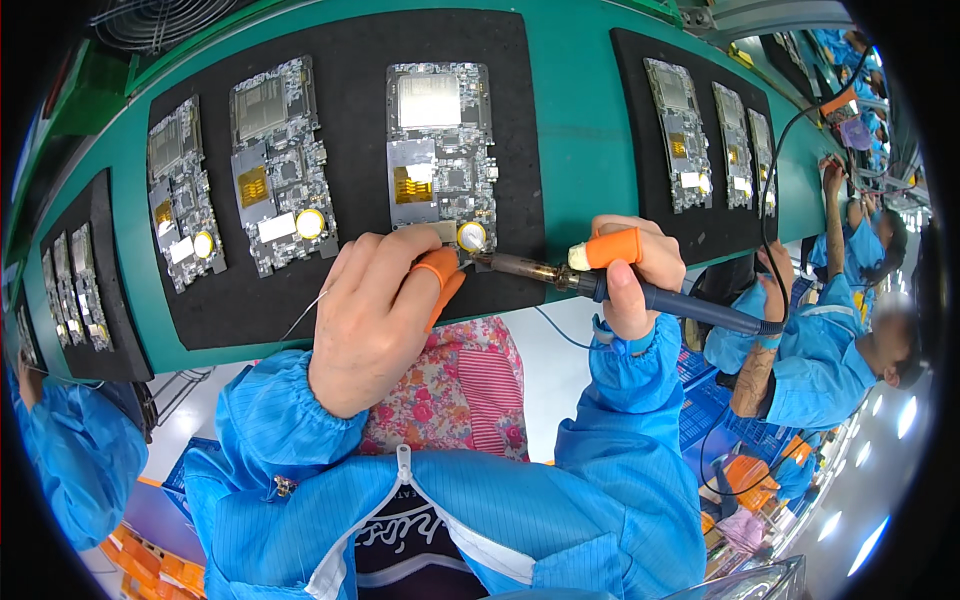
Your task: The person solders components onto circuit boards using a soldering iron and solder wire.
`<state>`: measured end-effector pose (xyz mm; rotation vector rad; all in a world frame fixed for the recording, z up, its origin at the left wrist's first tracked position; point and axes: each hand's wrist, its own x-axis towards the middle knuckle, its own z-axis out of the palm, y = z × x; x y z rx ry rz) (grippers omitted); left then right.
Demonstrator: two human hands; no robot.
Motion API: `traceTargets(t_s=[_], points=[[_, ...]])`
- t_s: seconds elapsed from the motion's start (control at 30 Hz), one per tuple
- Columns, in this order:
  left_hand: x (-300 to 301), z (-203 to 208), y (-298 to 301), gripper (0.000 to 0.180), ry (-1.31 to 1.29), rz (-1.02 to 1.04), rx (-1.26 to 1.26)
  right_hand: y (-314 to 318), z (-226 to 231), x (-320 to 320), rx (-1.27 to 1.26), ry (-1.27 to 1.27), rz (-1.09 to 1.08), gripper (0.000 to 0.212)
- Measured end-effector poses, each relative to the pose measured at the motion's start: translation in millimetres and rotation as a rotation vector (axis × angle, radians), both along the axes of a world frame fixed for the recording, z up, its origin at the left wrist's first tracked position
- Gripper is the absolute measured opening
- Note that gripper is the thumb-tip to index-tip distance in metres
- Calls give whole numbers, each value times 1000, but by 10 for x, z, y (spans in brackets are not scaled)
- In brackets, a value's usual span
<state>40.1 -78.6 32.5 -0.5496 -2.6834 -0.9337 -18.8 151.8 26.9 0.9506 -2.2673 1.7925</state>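
My right hand (630, 270) grips a soldering iron (700, 308) with a dark blue handle, its metal tip pointing left at the lower edge of a circuit board (455, 150). Beside the tip sits a round silver coin cell (471, 237) on that board. My left hand (370, 310) is closed by the board's lower left corner, pinching a thin solder wire (303, 316) that trails out on its left. Orange finger covers are on both hands. Whether the iron's tip touches the board cannot be made out.
On the same black mat (350, 120) lie two more boards (283, 165) to the left. Other mats with boards stand at far left and right (680, 130) on the green bench (580, 130). The iron's black cable (768, 190) loops at right. Co-workers (820, 360) sit on both sides.
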Motion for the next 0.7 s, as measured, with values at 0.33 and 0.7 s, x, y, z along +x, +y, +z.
traceTargets(t_s=[0.33,0.7], points=[[12,8,-53,23,-67,-32,-134,107,102,67,6,55,-132,34],[40,83,-105,34,-147,80,100,95,189,106,-26,93,-224,34]])
